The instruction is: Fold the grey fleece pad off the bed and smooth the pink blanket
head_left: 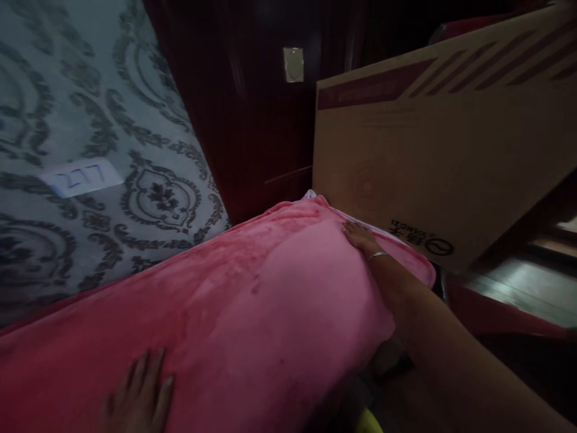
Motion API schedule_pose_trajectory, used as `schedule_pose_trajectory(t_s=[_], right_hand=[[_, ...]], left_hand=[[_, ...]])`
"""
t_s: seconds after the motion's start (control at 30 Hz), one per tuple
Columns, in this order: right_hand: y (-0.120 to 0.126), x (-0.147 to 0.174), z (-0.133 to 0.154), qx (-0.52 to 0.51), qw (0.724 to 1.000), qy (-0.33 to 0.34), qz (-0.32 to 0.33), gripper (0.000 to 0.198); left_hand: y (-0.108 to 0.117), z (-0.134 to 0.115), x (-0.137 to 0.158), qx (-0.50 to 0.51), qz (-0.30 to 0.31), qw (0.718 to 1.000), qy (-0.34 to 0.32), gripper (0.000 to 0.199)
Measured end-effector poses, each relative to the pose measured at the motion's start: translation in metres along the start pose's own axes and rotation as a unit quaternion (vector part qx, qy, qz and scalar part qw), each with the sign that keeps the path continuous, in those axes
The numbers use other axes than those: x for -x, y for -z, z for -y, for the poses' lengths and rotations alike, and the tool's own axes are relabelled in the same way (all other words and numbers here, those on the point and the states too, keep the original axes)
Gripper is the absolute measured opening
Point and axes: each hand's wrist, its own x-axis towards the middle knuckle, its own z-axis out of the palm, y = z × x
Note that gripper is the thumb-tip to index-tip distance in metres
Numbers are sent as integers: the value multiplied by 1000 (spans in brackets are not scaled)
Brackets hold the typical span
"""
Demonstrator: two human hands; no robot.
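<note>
Patterned wallpaper (162, 195) rises beyond the left hand (139, 397), which lies fingers apart on a pink cloth (288, 294). The cloth stretches beneath both hands; the right hand (359, 234) rests flat near its edge, a cardboard box (428, 156) just beyond.

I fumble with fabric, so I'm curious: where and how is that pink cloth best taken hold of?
Probably pinch the pink cloth by its rounded corner, right of the right hand, coming from the right: it juts out thinly, while the middle lies spread.
</note>
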Motion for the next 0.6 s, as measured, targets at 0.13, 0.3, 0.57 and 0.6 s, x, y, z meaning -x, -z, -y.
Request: schedule_pose_trajectory(t_s=[0.13,0.3,0.57,0.6], right_hand=[[10,16,41,1,1000,-9,-28,53],[-7,71,157,-32,982,181,-48,48],[-57,132,297,-111,840,531,20,36],[-57,121,297,-106,845,524,25,38]], left_hand=[[14,-15,4,-37,43,998,11,69],[23,-25,4,-54,66,996,19,66],[13,-16,5,-27,49,998,12,73],[10,-14,6,-25,41,999,14,74]])
